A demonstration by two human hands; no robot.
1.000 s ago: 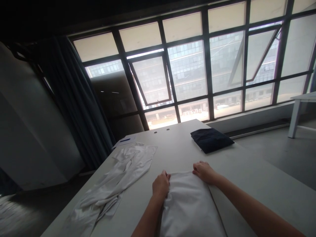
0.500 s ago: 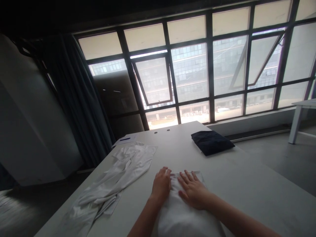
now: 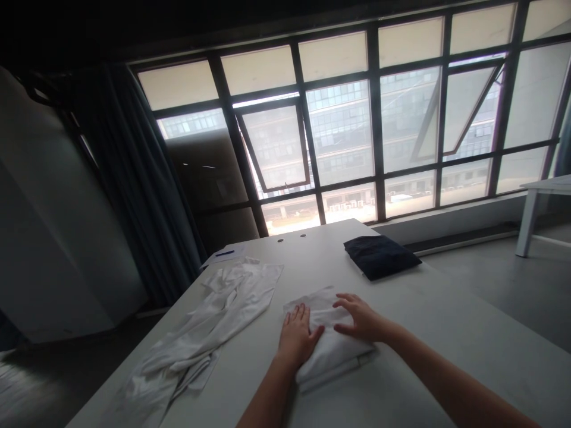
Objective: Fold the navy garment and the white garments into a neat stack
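Note:
A folded white cloth [image 3: 328,351] lies on the white table [image 3: 446,356] right in front of me. My left hand [image 3: 298,337] rests flat on its left side, fingers stretched out. My right hand [image 3: 360,318] presses on its far right part, fingers spread and slightly curved. Neither hand grips anything; both lie on top of the fold.
A crumpled white garment [image 3: 205,324] sprawls over the table's left side. A folded dark cloth [image 3: 380,257] sits at the far right edge. A paper with a blue pen [image 3: 224,254] lies at the far left corner. Another white table [image 3: 542,199] stands by the windows at right.
The white cloth has been folded over into a smaller, thicker bundle further from me. Both hands moved forward with it and now lie flat on top.

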